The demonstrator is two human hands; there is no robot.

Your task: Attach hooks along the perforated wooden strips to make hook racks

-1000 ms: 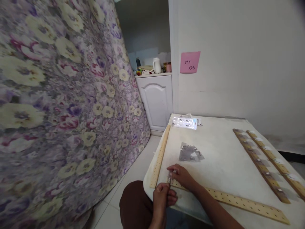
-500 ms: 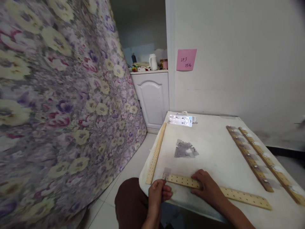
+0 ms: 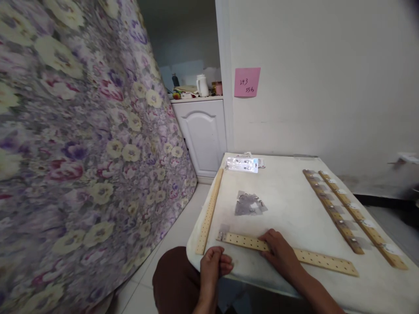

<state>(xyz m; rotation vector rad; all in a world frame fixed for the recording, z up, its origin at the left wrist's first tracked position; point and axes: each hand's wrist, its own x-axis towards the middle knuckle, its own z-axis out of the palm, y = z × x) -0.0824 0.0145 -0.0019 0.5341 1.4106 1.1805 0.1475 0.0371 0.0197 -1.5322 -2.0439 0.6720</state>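
A pale wooden strip with rows of holes point(image 3: 324, 260) lies along the table's near edge. My right hand point(image 3: 279, 253) is closed over its middle, thumb on the near side and fingers on the far side. At the strip's left end sits a small clear plastic bag with a metal piece point(image 3: 224, 231). Just short of that end, my left hand point(image 3: 214, 264) is apart from the strip, fingers curled and thumb against the forefinger; nothing shows in it. Beyond the strip lies a pile of small clear bags with metal pieces point(image 3: 250, 204).
Another holed strip point(image 3: 209, 213) runs along the table's left edge. Two strips bearing small bags and metal pieces, the inner strip point(image 3: 334, 211) and the outer strip point(image 3: 363, 218), lie on the right. Clear packaging point(image 3: 242, 164) sits at the back, and a floral curtain point(image 3: 81, 152) hangs left.
My left hand has drawn back from the strip's left end, leaving the small bag there. My right hand stays on the strip. The view has shifted slightly to the right.
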